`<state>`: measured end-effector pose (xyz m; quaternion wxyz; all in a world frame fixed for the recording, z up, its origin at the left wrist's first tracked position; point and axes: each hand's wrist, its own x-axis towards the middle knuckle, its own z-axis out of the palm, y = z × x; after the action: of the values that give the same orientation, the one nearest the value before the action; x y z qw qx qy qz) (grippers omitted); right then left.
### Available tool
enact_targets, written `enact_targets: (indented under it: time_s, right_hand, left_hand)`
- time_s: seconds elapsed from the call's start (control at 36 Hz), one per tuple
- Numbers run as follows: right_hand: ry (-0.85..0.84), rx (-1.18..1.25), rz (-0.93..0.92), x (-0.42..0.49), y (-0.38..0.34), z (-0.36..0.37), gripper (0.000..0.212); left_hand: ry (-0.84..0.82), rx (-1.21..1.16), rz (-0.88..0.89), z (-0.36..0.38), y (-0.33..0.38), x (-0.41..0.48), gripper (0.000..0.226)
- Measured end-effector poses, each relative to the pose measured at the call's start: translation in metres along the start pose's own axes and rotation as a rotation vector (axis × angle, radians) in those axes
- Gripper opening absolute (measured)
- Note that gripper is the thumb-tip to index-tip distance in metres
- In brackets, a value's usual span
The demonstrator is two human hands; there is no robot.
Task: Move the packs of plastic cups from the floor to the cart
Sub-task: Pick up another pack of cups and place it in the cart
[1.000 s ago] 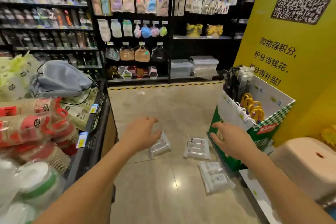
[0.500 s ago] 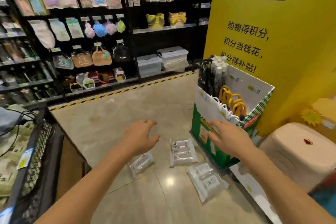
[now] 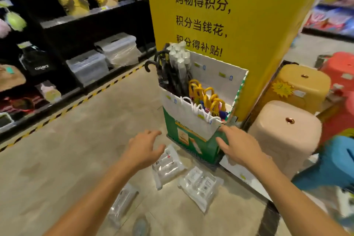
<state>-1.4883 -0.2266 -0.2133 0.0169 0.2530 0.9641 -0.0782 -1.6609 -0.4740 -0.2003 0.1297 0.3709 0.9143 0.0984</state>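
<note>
1. We are holding our left grip (image 3: 143,149) and right grip (image 3: 239,149) released, fingers spread, grasping nothing.
2. Three packs of plastic cups (image 3: 168,166) are lying on the floor (image 3: 67,159) below them, two near the green umbrella box (image 3: 193,140), one by our left forearm.

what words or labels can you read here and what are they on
"购物得积分," on the yellow pillar
"积分当钱花," on the same pillar, the line below
"积分得补贴!" on the same pillar, lowest line
"CHANCE" on the black bag, slightly blurred
Labels on the packs of cups: too blurred to read
Tags on the umbrella box: too small to read
</note>
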Motion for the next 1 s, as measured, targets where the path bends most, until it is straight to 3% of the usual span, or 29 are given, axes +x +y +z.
enact_targets:
  time_s: [0.22,0.42,0.61,0.81,1.0]
  right_hand:
    - [-0.054,0.164,0.361,0.057,0.002,0.105,0.039]
    - [-0.087,0.314,0.677,0.056,-0.009,0.228,0.051]
    - [-0.128,0.391,0.781,0.068,0.011,0.391,0.05]
    - [-0.106,0.381,0.762,0.087,0.048,0.604,0.056]
    - [-0.165,0.474,0.906,0.089,0.087,0.788,0.064]
  left_hand:
    - [-0.204,-0.051,0.244,0.065,-0.043,0.147,0.051]
    - [-0.36,-0.035,0.352,0.173,-0.083,0.225,0.056]
    - [-0.525,-0.015,0.422,0.332,-0.116,0.284,0.074]
    - [-0.617,-0.064,0.422,0.541,-0.156,0.341,0.062]
    - [-0.662,-0.071,0.514,0.745,-0.205,0.362,0.066]
